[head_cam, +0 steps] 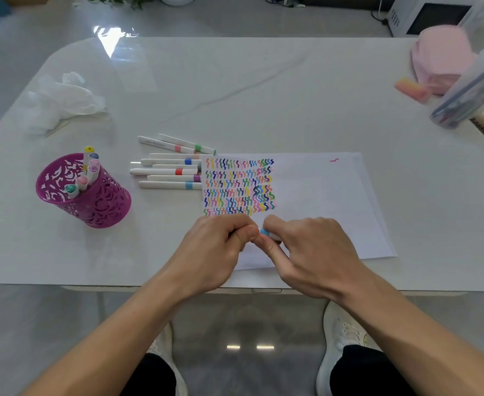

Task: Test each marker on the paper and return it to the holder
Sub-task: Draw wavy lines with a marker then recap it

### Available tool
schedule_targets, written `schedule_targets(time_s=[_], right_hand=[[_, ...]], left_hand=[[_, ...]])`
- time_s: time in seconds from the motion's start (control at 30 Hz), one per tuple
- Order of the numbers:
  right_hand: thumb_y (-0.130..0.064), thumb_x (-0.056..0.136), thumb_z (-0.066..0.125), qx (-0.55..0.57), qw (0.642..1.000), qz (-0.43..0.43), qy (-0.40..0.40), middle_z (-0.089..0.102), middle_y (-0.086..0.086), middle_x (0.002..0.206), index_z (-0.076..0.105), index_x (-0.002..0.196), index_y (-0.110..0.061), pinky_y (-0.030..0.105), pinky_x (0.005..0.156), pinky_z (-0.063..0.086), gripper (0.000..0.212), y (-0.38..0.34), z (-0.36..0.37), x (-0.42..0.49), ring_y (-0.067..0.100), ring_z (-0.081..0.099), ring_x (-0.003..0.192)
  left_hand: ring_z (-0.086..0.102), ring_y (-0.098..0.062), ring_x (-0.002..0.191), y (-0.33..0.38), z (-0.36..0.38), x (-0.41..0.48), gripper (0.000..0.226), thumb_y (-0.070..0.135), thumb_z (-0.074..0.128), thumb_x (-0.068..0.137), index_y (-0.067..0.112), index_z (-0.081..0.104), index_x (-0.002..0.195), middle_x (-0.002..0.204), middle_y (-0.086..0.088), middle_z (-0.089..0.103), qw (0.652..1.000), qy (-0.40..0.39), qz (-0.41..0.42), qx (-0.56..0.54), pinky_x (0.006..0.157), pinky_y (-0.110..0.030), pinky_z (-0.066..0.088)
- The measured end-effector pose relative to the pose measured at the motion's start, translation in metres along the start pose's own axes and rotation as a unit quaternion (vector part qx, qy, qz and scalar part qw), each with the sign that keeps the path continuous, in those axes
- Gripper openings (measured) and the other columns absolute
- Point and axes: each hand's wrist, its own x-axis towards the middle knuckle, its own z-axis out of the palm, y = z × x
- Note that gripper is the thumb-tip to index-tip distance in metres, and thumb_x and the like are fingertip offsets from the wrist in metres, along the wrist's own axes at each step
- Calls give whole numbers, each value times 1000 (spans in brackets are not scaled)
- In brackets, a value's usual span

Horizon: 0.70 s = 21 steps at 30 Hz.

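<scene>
Now, item by item, as seen from beside the table [235, 81]:

- Marker [264, 231]: white barrel, blue band; held crosswise just above the near edge of the paper [321, 195], mostly hidden by fingers
- Left hand [218, 247]: curled round the marker's left end, likely the cap; I cannot tell if the cap is on or off
- Right hand [312, 252]: fingers and thumb pinching the barrel by the band; the two hands are together, knuckles almost touching
- Paper: rows of coloured squiggles [239, 185] fill its left part; the rest is nearly blank
- Holder [92, 201]: purple, cut-out pattern, well left of the paper, a few markers standing in it
- Loose markers [169, 171]: several, lying between holder and paper
- Tissue [63, 98]: crumpled, far left

Risks, by my reckoning: a cap pulled off with a jerk could drag the tip over the squiggles or ink a finger. A cap only half seated would let the marker dry out in the holder. A forearm swung left could scatter the loose markers or tip the holder
</scene>
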Motion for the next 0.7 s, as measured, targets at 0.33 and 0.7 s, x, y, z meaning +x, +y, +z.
schedule_targets(time_s=[0.33,0.7], right_hand=[[-64,99,35,-2,997,56,-44,33,-7,48,36,70,-25,32,47,31,48,-3,-7,0,21,35,46],[-29,106,46,224,957,165,-88,56,-1,85,25,113,-36,36,59,40,23,18,-12,16,13,50,57]], left_hand=[[53,-7,65,1,-3,2,30,27,55,101,34,62,72,60,11,56,999,8,-39,-26,58,-17,39],[52,-3,69,-15,-3,12,18,31,53,101,23,65,89,71,19,54,992,73,-49,87,58,-12,33]])
